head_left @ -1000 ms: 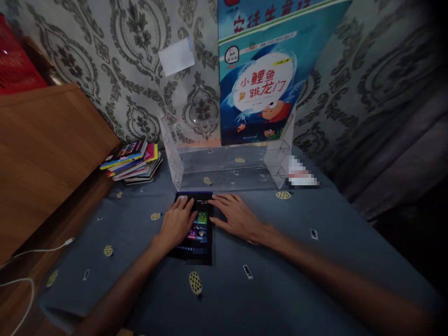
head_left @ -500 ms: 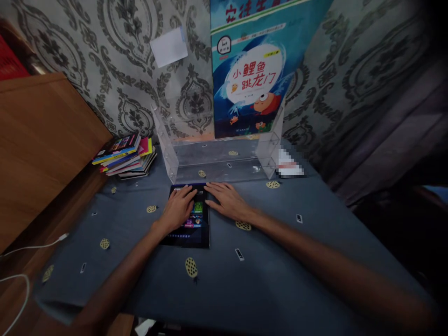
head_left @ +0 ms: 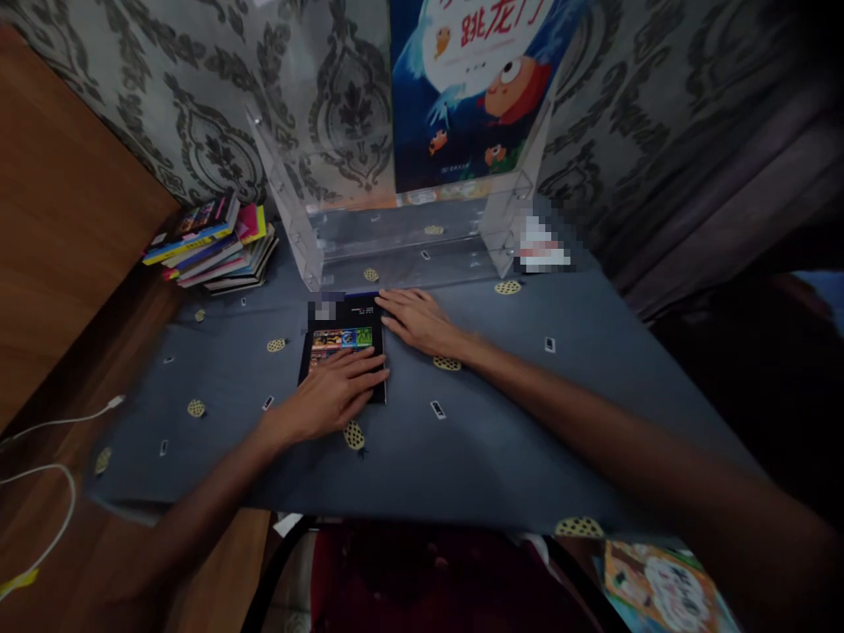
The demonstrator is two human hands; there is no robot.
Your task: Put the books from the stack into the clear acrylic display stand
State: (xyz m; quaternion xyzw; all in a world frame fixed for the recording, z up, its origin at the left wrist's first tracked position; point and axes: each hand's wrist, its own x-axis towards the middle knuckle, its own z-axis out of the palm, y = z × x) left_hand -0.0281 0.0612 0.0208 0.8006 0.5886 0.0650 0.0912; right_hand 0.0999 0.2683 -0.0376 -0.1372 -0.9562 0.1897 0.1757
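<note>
A thin dark book (head_left: 344,327) lies flat on a bench (head_left: 527,422) covered in blue-grey cloth, just in front of a clear plastic stand (head_left: 396,251). Its cover shows a strip of bright pictures and small pale print too fine to read; one corner is pixelated. In the stand, a large blue picture book (head_left: 471,88) leans on the patterned wall, with red Chinese characters 跳龙门 above a cartoon orange fish. The left hand (head_left: 333,396) lies open and flat on the near end of the dark book, gripping nothing. The right hand (head_left: 418,321) is also open and flat, palm on the cloth, with its fingers at the book's right edge. A second ago the left hand covered the far half of the cover; it now sits lower, uncovering the picture strip. The view has also tipped down, cutting off the big book's upper title lines. A stack of books (head_left: 211,246) sits to the left with unreadable spines, and a pixelated patch (head_left: 542,246) hides something beside the stand.
</note>
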